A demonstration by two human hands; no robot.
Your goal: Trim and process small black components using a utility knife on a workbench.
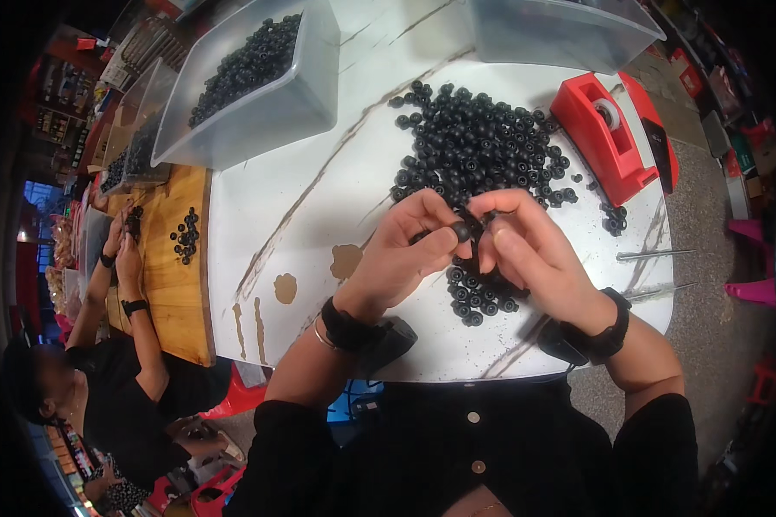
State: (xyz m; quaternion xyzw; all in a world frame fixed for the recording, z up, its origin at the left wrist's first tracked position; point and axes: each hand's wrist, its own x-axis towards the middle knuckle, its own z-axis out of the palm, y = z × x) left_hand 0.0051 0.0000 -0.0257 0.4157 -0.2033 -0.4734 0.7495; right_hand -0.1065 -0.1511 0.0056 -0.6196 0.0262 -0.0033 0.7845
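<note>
Left hand, right hand — one bead pinched.

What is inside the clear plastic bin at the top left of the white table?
The clear bin holds many small black beads. Its frosted wall hides how deep they go.

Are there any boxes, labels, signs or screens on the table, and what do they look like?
No labels, signs or screens show.
Clear plastic bin: far left of the white table, rectangular, holding black beads.
Second clear plastic bin: far right, rectangular; contents unclear.
Red tape dispenser: right side, wedge-shaped, red with a black part.
Both hands, left hand and right hand, pinch a black bead.
</note>
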